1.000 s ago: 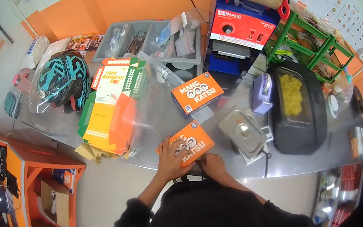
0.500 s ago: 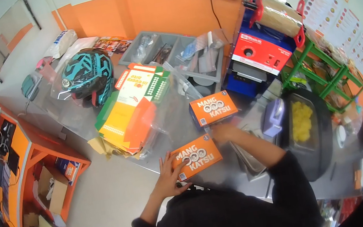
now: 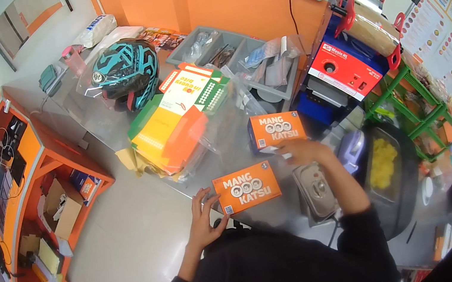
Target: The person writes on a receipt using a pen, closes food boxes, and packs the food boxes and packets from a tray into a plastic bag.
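An orange MANG KATSU box (image 3: 246, 188) lies near the table's front edge. Beside its left end is my left hand (image 3: 204, 222), fingers spread, fingertips touching or very close to the box's edge. A second orange box (image 3: 277, 128) with the same print lies farther back and to the right. At that box's near side, my right hand (image 3: 302, 151) has its fingers pressed together on a small white slip (image 3: 270, 149). The right forearm passes over the lidded metal container (image 3: 314, 189) and hides part of it.
Flattened cartons (image 3: 174, 123) and a helmet (image 3: 126, 74) lie at the left. Behind are a grey divided tray (image 3: 234, 49) and a blue-red machine (image 3: 340, 69). A lilac dispenser (image 3: 353, 152) and a black-rimmed tub with yellow pieces (image 3: 383, 164) stand right, below green racks (image 3: 412, 102).
My right hand has moved from beside the near box to the far box's front and now pinches the white slip. My left hand has slid off the near box's top to its left edge. The view has shifted.
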`<state>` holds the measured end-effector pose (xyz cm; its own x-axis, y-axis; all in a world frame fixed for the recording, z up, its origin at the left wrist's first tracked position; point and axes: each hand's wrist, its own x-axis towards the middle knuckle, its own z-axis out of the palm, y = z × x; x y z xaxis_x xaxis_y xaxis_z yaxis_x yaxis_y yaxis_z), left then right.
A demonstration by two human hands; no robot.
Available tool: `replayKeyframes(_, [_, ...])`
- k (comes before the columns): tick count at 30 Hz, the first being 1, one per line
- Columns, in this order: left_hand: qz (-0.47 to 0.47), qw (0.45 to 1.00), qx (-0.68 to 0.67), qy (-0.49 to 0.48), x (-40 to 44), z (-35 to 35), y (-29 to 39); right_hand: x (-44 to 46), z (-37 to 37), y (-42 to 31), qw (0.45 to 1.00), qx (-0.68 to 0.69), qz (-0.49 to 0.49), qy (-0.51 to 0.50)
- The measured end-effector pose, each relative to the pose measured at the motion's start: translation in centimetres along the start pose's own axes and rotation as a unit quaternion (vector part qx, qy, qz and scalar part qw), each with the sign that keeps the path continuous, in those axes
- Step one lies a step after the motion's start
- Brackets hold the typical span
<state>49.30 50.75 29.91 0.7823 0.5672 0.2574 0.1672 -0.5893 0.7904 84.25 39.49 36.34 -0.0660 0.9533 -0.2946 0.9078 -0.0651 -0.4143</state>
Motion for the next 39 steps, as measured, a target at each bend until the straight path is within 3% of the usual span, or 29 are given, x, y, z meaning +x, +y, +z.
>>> replayKeyframes(1, [0.005, 1.000, 0.010, 0.015, 0.3, -0.2, 0.4, -1.4, -1.4, -2.0, 0.996, 0.045, 0.001, 0.074])
replayKeyframes(5, [-0.002, 0.998, -0.032, 0.061, 1.1, 0.2, 1.1, -2.8, 1.5, -10.5, 0.993, -0.060, -0.045, 0.090])
replayKeyframes(9, [0.016, 0.999, -0.029, 0.019, 2.4, 1.2, 1.7, -2.8, 9.2, -13.6, 0.995, -0.068, -0.024, 0.066])
replayKeyframes(11, [0.067, 0.988, 0.127, -0.058, 2.8, 2.0, 1.9, -2.5, 10.4, -14.1, 0.994, -0.077, -0.001, 0.074])
replayKeyframes(13, [0.056, 0.985, 0.149, -0.062, 2.9, 3.1, 2.4, -2.7, 10.7, -14.4, 0.997, 0.055, 0.016, 0.048])
replayKeyframes(14, [0.048, 0.982, 0.172, -0.060, 3.1, 3.7, 2.5, -3.3, 10.0, -14.4, 0.997, 0.056, 0.024, 0.051])
replayKeyframes(15, [0.057, 0.982, 0.167, -0.065, 3.2, 4.3, 2.1, -4.2, 8.7, -14.1, 0.982, 0.164, -0.004, 0.090])
replayKeyframes(16, [0.048, 0.988, 0.138, -0.052, 3.0, 4.8, 1.4, -5.2, 7.0, -13.9, 0.954, 0.268, -0.031, 0.130])
replayKeyframes(18, [0.026, 0.993, 0.099, -0.057, 2.9, 5.2, 0.7, -8.3, 4.5, -11.9, 0.903, 0.322, 0.119, 0.257])
replayKeyframes(20, [0.044, 0.995, 0.065, -0.065, 2.9, 5.2, 0.2, -11.4, 4.4, -7.8, 0.753, 0.334, 0.301, 0.481])
replayKeyframes(21, [0.049, 0.996, 0.044, -0.059, 3.1, 5.2, -0.1, -13.1, 6.3, -3.4, 0.697, 0.211, 0.327, 0.602])
replayKeyframes(22, [0.059, 0.995, 0.038, -0.065, 3.2, 5.0, -0.3, -14.8, 8.1, 0.0, 0.607, 0.182, 0.401, 0.662])
replayKeyframes(23, [0.063, 0.995, 0.030, -0.072, 3.2, 4.8, -0.6, -16.7, 10.9, 4.1, 0.566, 0.163, 0.432, 0.683])
replayKeyframes(27, [0.039, 0.995, 0.016, -0.095, 3.4, 4.2, 0.1, -18.1, 14.3, 10.4, 0.521, 0.270, 0.466, 0.662])
replayKeyframes(35, [0.016, 0.999, 0.044, -0.008, 3.2, 6.2, 1.2, -17.2, 10.8, 9.3, 0.454, 0.465, 0.446, 0.616])
replayKeyframes(39, [0.023, 0.999, 0.041, 0.007, 3.4, 6.3, 1.3, -18.1, 11.9, 10.2, 0.403, 0.538, 0.392, 0.628])
